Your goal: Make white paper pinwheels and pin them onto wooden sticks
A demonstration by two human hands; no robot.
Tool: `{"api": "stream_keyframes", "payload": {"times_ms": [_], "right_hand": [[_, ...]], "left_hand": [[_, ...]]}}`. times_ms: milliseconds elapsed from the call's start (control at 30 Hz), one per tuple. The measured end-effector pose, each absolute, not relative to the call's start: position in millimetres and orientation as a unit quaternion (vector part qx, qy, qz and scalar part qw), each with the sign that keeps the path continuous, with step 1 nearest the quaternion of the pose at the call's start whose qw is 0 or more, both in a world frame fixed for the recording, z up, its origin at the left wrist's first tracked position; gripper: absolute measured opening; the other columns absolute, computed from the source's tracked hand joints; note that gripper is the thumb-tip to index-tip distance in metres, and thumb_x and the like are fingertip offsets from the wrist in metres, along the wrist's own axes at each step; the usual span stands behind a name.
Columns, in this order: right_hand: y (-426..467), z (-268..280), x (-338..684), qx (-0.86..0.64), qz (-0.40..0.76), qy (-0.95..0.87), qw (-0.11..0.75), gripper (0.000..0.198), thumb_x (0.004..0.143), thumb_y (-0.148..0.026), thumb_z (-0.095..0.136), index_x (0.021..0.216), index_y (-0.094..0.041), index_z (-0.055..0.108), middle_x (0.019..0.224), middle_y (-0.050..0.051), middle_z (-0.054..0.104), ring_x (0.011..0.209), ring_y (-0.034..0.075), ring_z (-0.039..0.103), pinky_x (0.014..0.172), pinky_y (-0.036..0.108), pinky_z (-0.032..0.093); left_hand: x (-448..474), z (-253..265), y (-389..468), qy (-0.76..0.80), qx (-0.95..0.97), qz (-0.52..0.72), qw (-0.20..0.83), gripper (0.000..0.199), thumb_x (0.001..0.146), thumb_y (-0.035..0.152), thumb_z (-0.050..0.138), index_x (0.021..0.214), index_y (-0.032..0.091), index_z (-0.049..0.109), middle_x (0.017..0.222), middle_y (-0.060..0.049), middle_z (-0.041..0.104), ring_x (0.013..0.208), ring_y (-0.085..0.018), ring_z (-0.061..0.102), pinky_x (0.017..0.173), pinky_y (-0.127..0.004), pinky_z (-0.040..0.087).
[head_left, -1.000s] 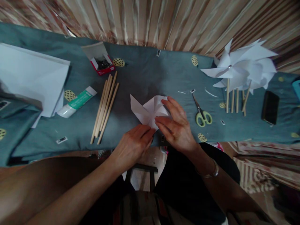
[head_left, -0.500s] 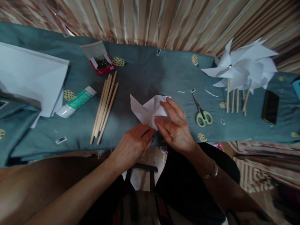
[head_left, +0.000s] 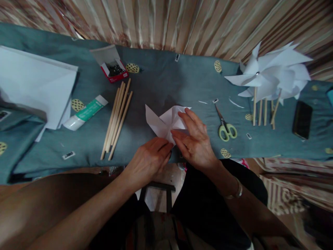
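Note:
A white paper pinwheel (head_left: 165, 122) without a stick lies at the table's near edge, its blades folded in toward the centre. My left hand (head_left: 151, 156) is closed on its lower edge, fingertips partly hidden. From the right, my right hand (head_left: 195, 140) holds the paper, thumb near the centre and fingers over the right blade. Left of the pinwheel lie several wooden sticks (head_left: 117, 119). Green-handled scissors (head_left: 225, 126) rest to the right of my right hand, with thin paper scraps (head_left: 236, 102) above them.
Finished pinwheels on sticks (head_left: 273, 74) lie at the right, beside a black phone (head_left: 302, 119). An opened red box of small metal pins (head_left: 116, 71) stands at the back left. A glue tube (head_left: 85, 113) and white paper sheets (head_left: 39, 83) are farther left. A pleated curtain (head_left: 166, 24) borders the back.
Both hands keep nearly the same hold on the paper pinwheel. The whole view has shifted very slightly; nothing on the table has visibly moved.

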State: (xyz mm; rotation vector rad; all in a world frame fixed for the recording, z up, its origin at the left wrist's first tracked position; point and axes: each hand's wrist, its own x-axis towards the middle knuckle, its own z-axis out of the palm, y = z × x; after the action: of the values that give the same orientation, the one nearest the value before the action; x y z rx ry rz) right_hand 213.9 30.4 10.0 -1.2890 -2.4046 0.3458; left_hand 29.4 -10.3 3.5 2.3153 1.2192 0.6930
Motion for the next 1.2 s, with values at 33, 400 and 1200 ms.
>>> {"api": "stream_keyframes", "payload": {"times_ms": [33, 400, 1200], "right_hand": [[30.4, 9.7, 213.4, -0.46, 0.12, -0.858, 0.194, 0.023, 0.096, -0.024, 0.05, 0.104, -0.025, 0.072, 0.149, 0.007, 0.049, 0.147, 0.03, 0.032, 0.116, 0.054, 0.036], [30.9, 7.7, 212.7, -0.456, 0.105, -0.864, 0.183, 0.026, 0.097, -0.022, 0.047, 0.104, -0.022, 0.072, 0.149, 0.009, 0.049, 0.147, 0.03, 0.032, 0.113, 0.053, 0.038], [32.0, -0.3, 211.4, -0.431, 0.076, -0.875, 0.207, 0.025, 0.098, -0.02, 0.047, 0.104, -0.02, 0.071, 0.149, 0.011, 0.048, 0.146, 0.031, 0.032, 0.111, 0.054, 0.039]], "left_hand": [[29.4, 3.8, -10.3, 0.439, 0.835, 0.251, 0.216, 0.018, 0.095, 0.012, 0.048, 0.103, 0.012, 0.065, 0.097, -0.01, 0.07, 0.088, -0.021, 0.068, 0.077, -0.034, 0.061], [30.2, 4.4, -10.4, 0.441, 0.835, 0.251, 0.212, 0.015, 0.094, 0.012, 0.05, 0.095, 0.012, 0.065, 0.094, -0.01, 0.069, 0.087, -0.021, 0.068, 0.076, -0.034, 0.06], [30.7, 4.3, -10.5, 0.437, 0.833, 0.266, 0.21, 0.017, 0.093, 0.009, 0.05, 0.098, 0.007, 0.067, 0.093, -0.013, 0.07, 0.084, -0.024, 0.068, 0.072, -0.036, 0.061]]}}
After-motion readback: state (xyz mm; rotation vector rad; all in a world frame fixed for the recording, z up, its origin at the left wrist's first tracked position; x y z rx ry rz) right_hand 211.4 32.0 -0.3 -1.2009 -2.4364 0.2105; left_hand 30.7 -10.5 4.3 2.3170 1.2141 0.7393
